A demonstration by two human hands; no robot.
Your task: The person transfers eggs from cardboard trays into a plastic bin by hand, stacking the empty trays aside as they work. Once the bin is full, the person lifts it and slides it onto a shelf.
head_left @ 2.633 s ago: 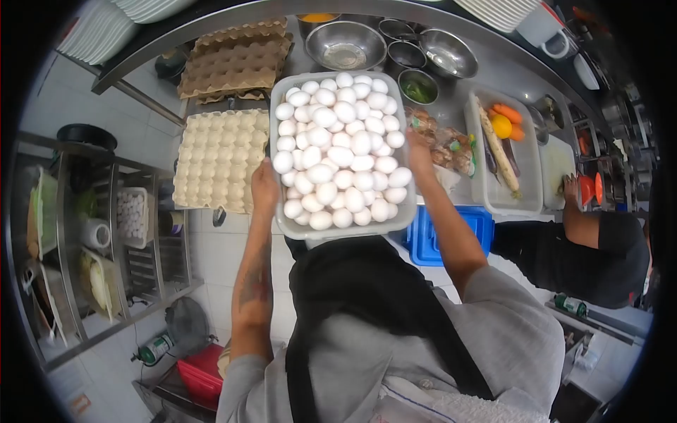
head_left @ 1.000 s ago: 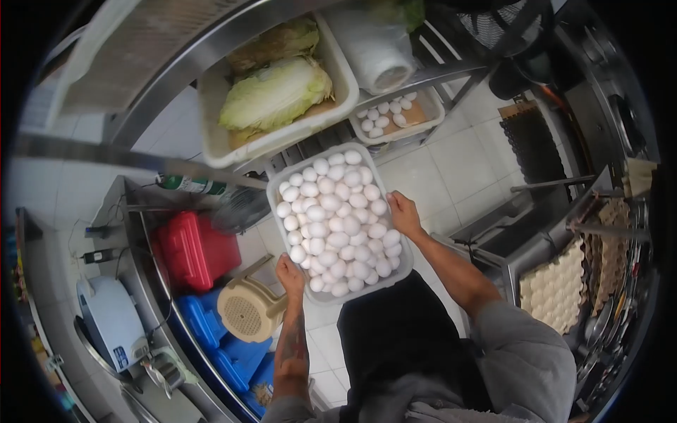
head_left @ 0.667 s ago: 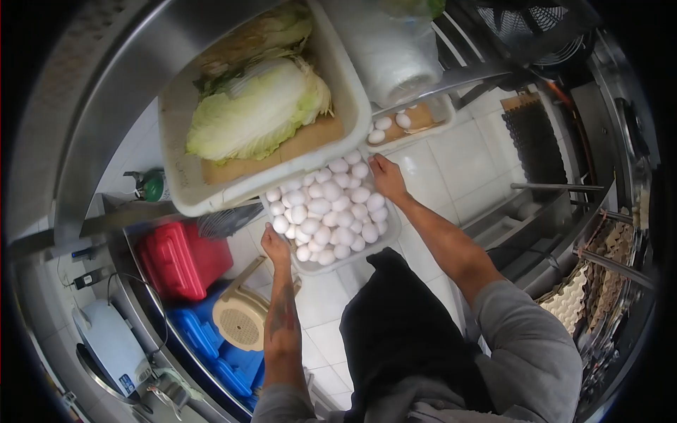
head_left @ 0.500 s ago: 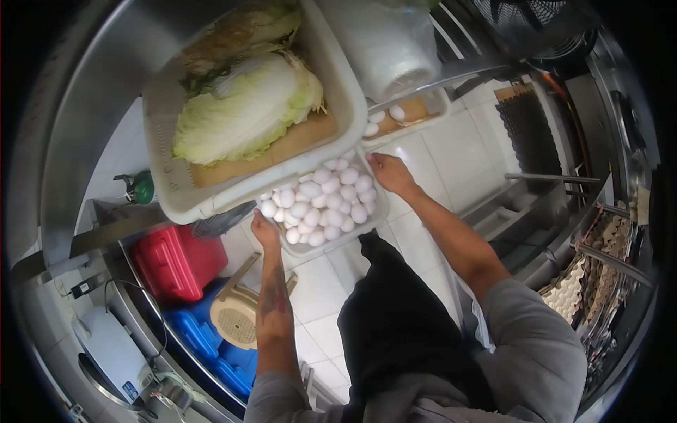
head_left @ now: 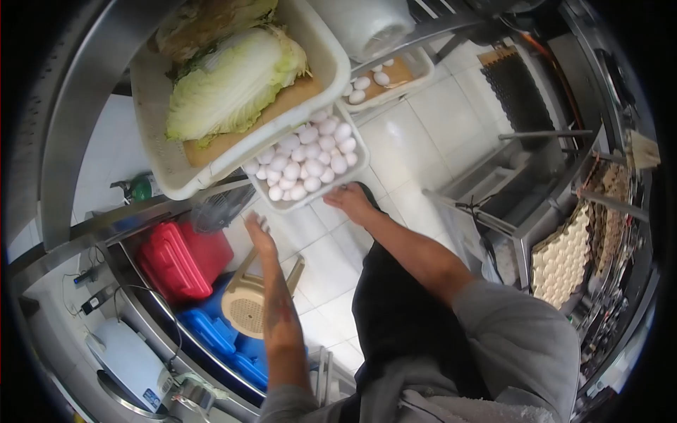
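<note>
- Watching the feed, I see the cabbage bin point(head_left: 324, 77) fill the upper left of the frame. It sits on the rack level above the eggs and hides their far part.
- Just under it, at upper centre, is the egg tray point(head_left: 363, 151), heaped with white eggs point(head_left: 303, 158) and resting on a lower rack level.
  - As I judge it, any further push should be slow and level, and pressed at the middle of the near rim. That way the tray does not skew and the top eggs do not scrape the bin's underside.
  - Its short near rim faces me. The long axis seems to run up the frame and slightly left, into the rack. The far end is hidden, so I cannot tell how deep it sits.
- At lower left, on the floor, a red box point(head_left: 180, 257) stands beside a beige stool point(head_left: 247, 310), both well below the tray.
- My right hand point(head_left: 350, 201) is at centre, palm down. Its fingers are close together and laid against the tray's near rim, with nothing pinched.
- My left hand point(head_left: 257, 229) hangs left of centre, under the tray's left corner. It is empty, with loosely spread fingers, and clear of the rim. I would keep it there as a guard against tipping.
</note>
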